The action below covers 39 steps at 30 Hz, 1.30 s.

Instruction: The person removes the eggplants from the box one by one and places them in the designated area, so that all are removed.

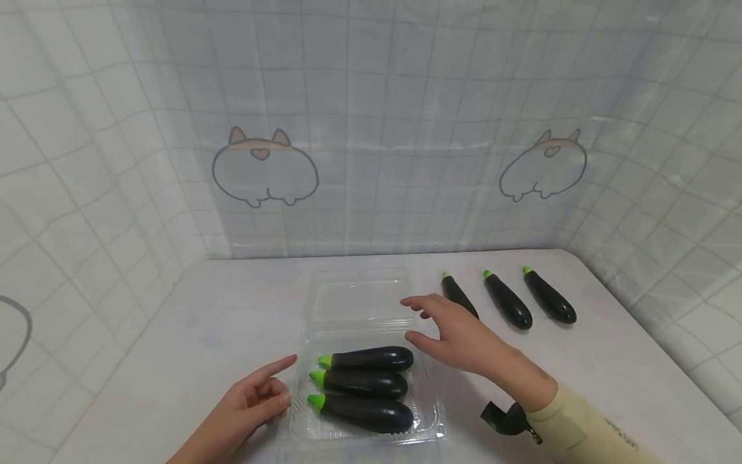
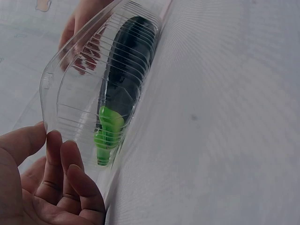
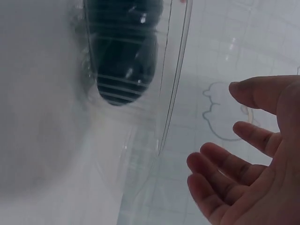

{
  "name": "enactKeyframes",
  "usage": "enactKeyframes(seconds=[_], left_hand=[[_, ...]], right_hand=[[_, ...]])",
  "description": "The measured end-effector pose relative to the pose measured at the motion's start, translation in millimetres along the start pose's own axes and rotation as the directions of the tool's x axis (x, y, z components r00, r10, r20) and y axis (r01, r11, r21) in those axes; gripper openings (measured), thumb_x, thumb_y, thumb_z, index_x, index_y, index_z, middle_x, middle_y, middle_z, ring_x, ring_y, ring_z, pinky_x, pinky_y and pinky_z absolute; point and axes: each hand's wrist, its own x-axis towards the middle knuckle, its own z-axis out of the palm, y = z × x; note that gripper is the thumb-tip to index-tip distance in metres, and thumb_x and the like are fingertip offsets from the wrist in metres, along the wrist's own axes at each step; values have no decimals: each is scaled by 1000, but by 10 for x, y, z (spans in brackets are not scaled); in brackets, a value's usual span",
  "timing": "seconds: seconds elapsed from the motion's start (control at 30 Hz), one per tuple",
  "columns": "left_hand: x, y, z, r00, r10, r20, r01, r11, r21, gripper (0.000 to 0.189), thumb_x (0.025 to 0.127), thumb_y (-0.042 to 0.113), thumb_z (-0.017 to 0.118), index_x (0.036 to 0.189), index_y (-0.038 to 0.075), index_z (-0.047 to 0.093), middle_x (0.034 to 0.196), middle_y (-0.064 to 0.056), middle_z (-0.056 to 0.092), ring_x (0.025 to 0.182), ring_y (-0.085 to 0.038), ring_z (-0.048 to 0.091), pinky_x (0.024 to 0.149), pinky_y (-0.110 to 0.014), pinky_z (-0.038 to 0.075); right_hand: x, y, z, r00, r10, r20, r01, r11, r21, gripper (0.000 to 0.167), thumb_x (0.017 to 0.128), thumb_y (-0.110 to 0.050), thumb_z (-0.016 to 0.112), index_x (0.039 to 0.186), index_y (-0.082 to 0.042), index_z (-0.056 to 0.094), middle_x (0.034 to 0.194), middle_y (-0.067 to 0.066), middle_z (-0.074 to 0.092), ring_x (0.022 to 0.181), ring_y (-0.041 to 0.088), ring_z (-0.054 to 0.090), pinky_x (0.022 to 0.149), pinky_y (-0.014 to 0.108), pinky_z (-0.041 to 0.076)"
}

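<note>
A clear plastic clamshell box (image 1: 429,412) lies with its lid (image 1: 359,299) folded back on the table. Three dark eggplants with bright green stems, among them the nearest eggplant (image 1: 371,414), lie side by side in the base, stems to the left. My left hand (image 1: 243,406) is at the box's left edge, index finger extended; in the left wrist view the fingertips touch the clear rim (image 2: 44,89). My right hand (image 1: 464,332) hovers at the box's back right corner, fingers spread and holding nothing; the right wrist view shows a gap between the hand (image 3: 243,173) and the rim.
Three more eggplants lie on the table (image 1: 191,328) at the back right: a left one (image 1: 458,296) partly behind my right hand, a middle one (image 1: 509,301) and a right one (image 1: 551,298). A grid-patterned curtain (image 1: 394,129) stands behind and at both sides.
</note>
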Motion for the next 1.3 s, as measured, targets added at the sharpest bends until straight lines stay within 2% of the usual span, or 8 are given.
enactKeyframes(seconds=[0.33,0.57,0.7,0.9,1.13,1.3], left_hand=[[-1,-8,1,1000,-1,1,2,1000,-10,62,100,14,59,155,7,30,96,-10,60,81,-12,56,72,-27,50],[-3,-19,-7,1000,7,16,-7,1000,-4,62,101,15,58,155,7,30,97,-10,60,81,-11,56,72,-27,49],[-7,-25,-10,1000,10,17,-10,1000,-3,61,101,14,58,155,7,29,97,-9,60,81,-10,56,72,-26,49],[-6,-9,-7,1000,7,27,-6,1000,-19,62,101,13,58,155,5,28,97,-9,60,81,-10,55,72,-26,49],[0,3,-11,999,1,33,-1,1000,-22,62,101,14,57,155,5,28,98,-10,61,81,-11,56,72,-27,50],[-3,5,-9,1000,-12,27,12,1000,-6,63,101,15,58,155,6,28,98,-11,60,82,-11,56,73,-27,50]], right_hand=[[2,-82,118,994,-59,87,53,996,68,51,94,-31,70,140,-20,53,128,-6,58,108,17,62,87,34,51],[22,-122,227,978,-115,172,97,989,112,46,96,-29,67,139,-17,54,130,-3,57,108,18,61,85,31,50],[40,-142,290,970,-131,203,115,989,89,46,96,-29,67,138,-16,55,131,-1,57,109,17,60,89,31,50],[65,-181,365,961,-138,238,135,990,32,43,96,-28,66,136,-16,57,131,-2,57,121,15,54,98,35,45],[90,-160,478,948,-179,265,185,983,0,42,94,-17,61,135,-15,58,128,-1,59,113,8,56,91,27,47],[103,-159,503,946,-177,272,185,983,-3,44,90,-11,59,134,-17,59,125,-2,61,109,7,56,88,27,47]])
